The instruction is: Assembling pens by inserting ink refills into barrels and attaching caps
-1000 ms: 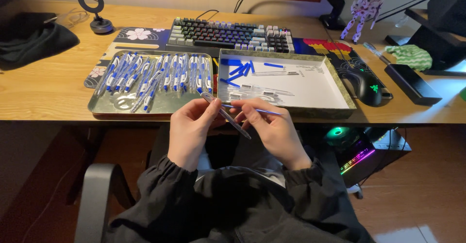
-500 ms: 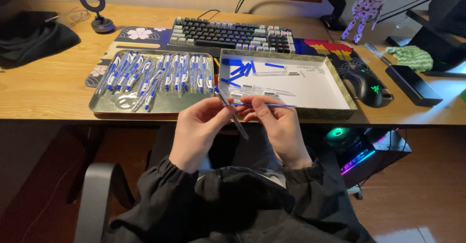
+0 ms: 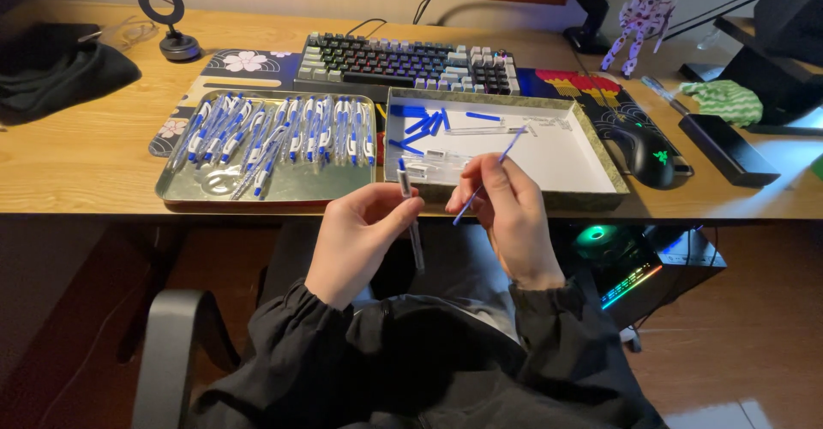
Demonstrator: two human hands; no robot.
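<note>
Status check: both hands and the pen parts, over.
Left hand grips clear pen barrel. Right hand pinches blue refill, apart from barrel. Nothing between them.

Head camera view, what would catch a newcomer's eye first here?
The two hands at centre: the left hand holds a clear plastic pen barrel, the right hand a thin blue ink refill. Behind them on the wooden desk, a metal tray of blue-and-white pens sits left of a white-lined tray of loose parts.

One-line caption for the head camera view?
Left hand holds a clear pen barrel; right hand holds a thin blue refill.
</note>
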